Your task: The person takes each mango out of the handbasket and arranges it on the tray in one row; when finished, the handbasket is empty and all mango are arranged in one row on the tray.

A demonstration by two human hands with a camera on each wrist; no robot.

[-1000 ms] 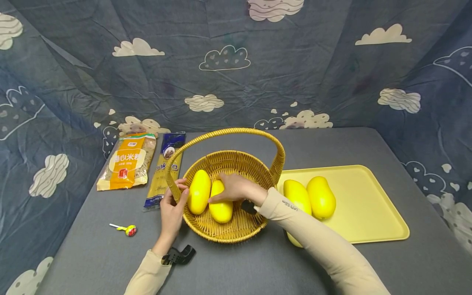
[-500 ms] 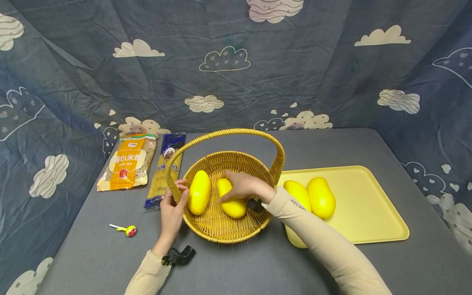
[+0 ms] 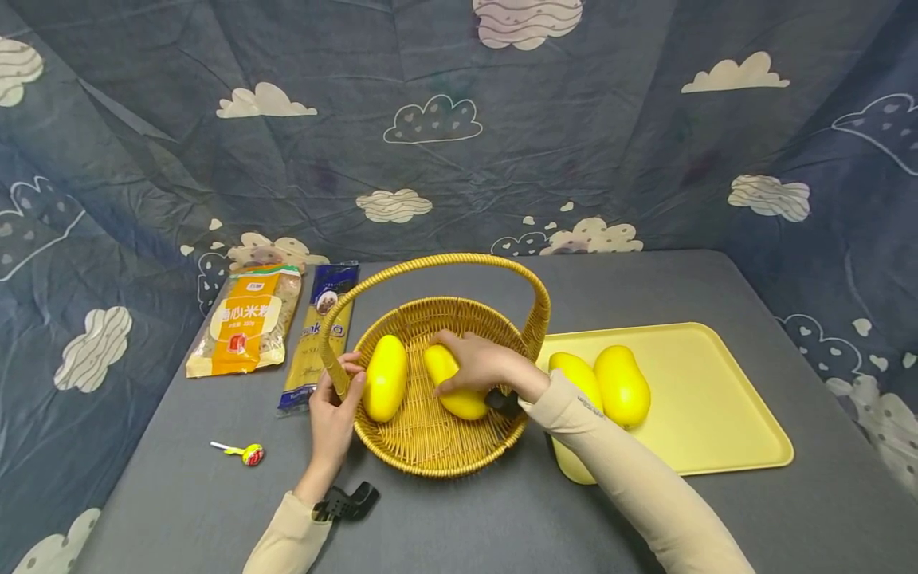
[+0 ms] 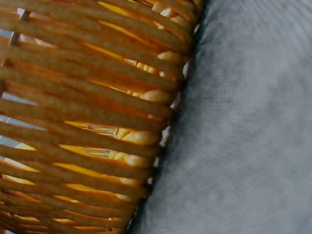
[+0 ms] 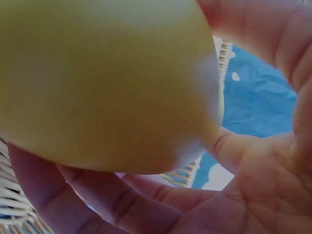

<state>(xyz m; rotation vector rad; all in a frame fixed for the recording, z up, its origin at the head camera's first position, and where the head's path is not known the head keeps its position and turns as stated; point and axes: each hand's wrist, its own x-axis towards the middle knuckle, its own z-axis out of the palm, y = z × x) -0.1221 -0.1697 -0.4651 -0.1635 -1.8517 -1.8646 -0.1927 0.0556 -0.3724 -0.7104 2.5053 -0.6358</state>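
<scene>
A round wicker basket (image 3: 437, 464) with a tall arched handle stands mid-table. At its left side my left hand (image 3: 332, 422) grips the rim by the foot of the handle. The left wrist view holds only the woven outer wall (image 4: 87, 107) and grey cloth. Inside the basket, my right hand (image 3: 476, 367) holds a yellow mango (image 3: 464, 405), thumb on one side and fingers on the other. Close up in the right wrist view, that mango's smooth skin (image 5: 107, 87) fills the upper left, with fingers (image 5: 136, 204) curved beneath. Another mango (image 3: 386, 379) lies along the basket's left wall.
Right of the basket lies a yellow tray (image 3: 710, 399) with two mangoes (image 3: 622, 387), one partly behind the right sleeve. A spaghetti pack (image 3: 311, 351), an orange-labelled food bag (image 3: 247, 319) and a lollipop (image 3: 247, 454) lie to the left.
My right hand has moved right inside the basket with its mango, widening the space from the left mango and tilting it. My left hand stays on the basket.
</scene>
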